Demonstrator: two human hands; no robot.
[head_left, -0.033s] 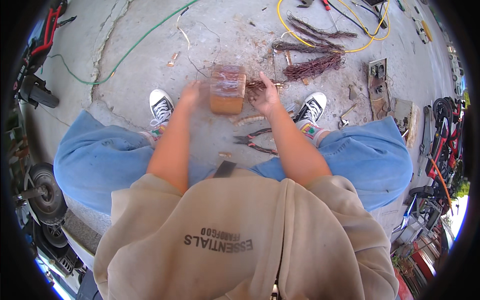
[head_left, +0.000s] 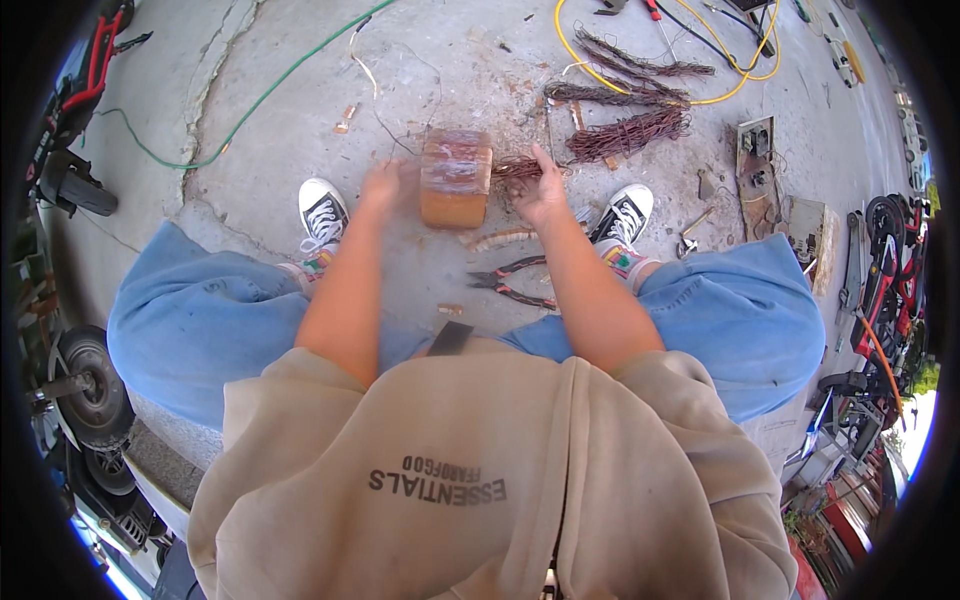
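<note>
A brown block (head_left: pixel 455 185) with a reddish-brown, whitish-streaked top and an orange-brown near face stands on the concrete between my feet. From its right side a bundle of thin reddish-brown wire (head_left: pixel 515 168) runs to my right hand (head_left: pixel 541 193), whose fingers are closed around the wire's outer end. My left hand (head_left: pixel 380 187) is beside the block's left side; motion blurs its fingers, so I cannot tell whether they touch it. Nearer to me lie pliers (head_left: pixel 508 280) with black and red handles, partly behind my right forearm.
Several bundles of the same wire (head_left: pixel 630 137) lie beyond my right hand. A yellow hose (head_left: pixel 566 40) curves at the far right, a green hose (head_left: pixel 260 100) at the far left. A rusty metal piece (head_left: pixel 757 175) lies right of my right shoe (head_left: pixel 622 215). A wheel (head_left: pixel 90 385) stands at left.
My right hand has moved slightly right, and the wire between it and the block looks straighter and more gathered. The block and my left hand are in nearly the same place.
</note>
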